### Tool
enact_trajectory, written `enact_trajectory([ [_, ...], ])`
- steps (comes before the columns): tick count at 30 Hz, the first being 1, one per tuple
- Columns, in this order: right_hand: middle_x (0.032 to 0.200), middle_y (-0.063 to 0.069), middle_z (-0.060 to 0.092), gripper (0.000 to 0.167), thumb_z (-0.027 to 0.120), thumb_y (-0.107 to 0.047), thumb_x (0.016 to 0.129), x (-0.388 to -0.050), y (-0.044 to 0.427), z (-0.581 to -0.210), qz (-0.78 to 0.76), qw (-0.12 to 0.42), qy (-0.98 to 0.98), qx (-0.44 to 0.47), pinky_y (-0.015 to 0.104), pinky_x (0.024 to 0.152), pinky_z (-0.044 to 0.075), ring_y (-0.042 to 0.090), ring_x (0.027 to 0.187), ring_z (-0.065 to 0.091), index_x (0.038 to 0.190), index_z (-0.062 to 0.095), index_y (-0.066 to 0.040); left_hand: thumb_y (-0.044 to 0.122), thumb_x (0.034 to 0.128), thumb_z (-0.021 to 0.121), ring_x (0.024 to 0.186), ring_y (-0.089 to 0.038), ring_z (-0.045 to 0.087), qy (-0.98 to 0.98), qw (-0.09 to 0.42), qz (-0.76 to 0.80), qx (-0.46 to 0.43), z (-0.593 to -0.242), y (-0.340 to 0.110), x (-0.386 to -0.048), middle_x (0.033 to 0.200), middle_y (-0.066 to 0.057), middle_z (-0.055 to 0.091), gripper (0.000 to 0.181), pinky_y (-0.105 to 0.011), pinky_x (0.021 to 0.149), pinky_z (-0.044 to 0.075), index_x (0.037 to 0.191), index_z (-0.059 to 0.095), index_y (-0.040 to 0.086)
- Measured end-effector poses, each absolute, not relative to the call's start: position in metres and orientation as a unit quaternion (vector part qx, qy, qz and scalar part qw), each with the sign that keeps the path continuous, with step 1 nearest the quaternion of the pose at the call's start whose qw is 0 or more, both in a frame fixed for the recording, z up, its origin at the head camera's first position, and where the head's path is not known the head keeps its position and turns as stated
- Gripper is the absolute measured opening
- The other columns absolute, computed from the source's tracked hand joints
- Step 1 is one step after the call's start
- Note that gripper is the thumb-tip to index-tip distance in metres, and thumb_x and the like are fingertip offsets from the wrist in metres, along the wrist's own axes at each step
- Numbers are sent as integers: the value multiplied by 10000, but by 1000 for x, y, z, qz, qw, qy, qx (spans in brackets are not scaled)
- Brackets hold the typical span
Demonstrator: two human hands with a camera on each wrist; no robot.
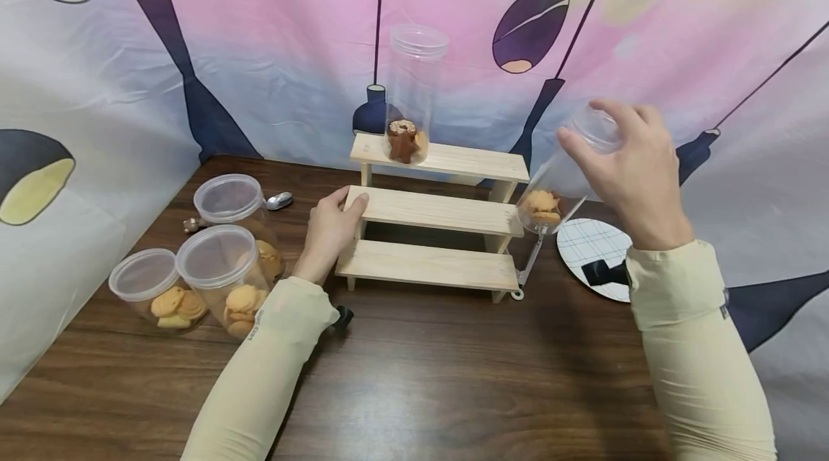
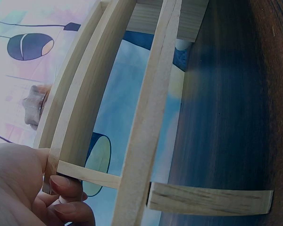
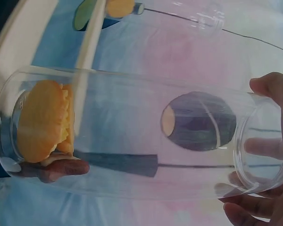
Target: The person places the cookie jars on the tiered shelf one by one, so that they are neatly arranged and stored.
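Clear cookie jar in the right hand is held up at the right end of the wooden stand, its lid end leaning to the right. That hand's thumb and fingers grip the jar round its lid; whether the base touches the middle shelf I can't tell from the head view. The left hand pinches the left end of that same shelf.

Writing is scarce: dark lettering runs along the left sleeve, too small to read, and a faint mark on the jar's base is no clearer.

On the top shelf stands a tall lidded jar with a star-shaped chocolate cookie in it. To the left on the table are three lidded jars of pale cookies, with a spoon just beyond them. At right lies a round checked mat.

Only the left wrist view shows the fingertips curled in beneath the shelf end. The right wrist view, meanwhile, brings out the golden cookies gathered at the base of the held jar, and fingers seen through its clear lid.
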State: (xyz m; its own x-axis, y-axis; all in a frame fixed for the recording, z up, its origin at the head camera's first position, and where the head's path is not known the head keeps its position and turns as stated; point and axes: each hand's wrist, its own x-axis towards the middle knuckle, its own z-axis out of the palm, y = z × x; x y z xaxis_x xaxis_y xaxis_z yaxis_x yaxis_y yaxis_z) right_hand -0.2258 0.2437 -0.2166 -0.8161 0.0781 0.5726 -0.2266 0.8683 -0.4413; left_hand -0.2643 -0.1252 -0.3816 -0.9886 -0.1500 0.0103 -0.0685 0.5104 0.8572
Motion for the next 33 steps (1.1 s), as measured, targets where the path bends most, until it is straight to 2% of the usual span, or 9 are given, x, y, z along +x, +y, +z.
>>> enact_trajectory([
  [10, 1275, 169, 571, 618, 695, -564, 829, -249, 223, -192, 252, 311, -915, 41, 399, 790, 354, 291, 1081, 493, 1365, 624, -265, 559, 993, 502, 1192, -323, 617, -864, 41, -498, 62, -380, -122, -265, 1375, -136, 606, 682, -505, 1006, 476, 1540, 401, 165],
  [16, 1288, 157, 560, 643, 677, -603, 826, -268, 208, -189, 250, 297, -920, 46, 379, 778, 395, 285, 1058, 501, 1379, 609, -282, 559, 992, 505, 1190, -326, 616, -864, 44, -497, 64, -380, -123, -264, 1373, -137, 608, 681, -507, 1006, 475, 1537, 408, 162],
  [22, 1289, 146, 543, 664, 655, -629, 827, -283, 194, -187, 259, 284, -922, 51, 397, 805, 382, 266, 1058, 478, 1391, 594, -283, 547, 993, 512, 1178, -322, 625, -864, 49, -497, 61, -381, -125, -263, 1367, -142, 611, 672, -504, 999, 480, 1528, 422, 151],
  [27, 1370, 104, 514, 690, 638, -658, 824, -294, 182, -181, 271, 262, -925, 39, 426, 877, 415, 267, 1123, 489, 1412, 568, -305, 551, 994, 508, 1168, -320, 631, -863, 46, -500, 62, -382, -126, -264, 1356, -145, 618, 678, -502, 990, 487, 1533, 413, 151],
  [33, 1392, 90, 509, 703, 640, -675, 816, -304, 170, -173, 266, 258, -928, 45, 442, 939, 425, 262, 1169, 493, 1405, 572, -298, 545, 997, 504, 1187, -319, 621, -862, 47, -502, 61, -382, -125, -262, 1360, -147, 615, 673, -501, 1000, 481, 1533, 413, 148],
])
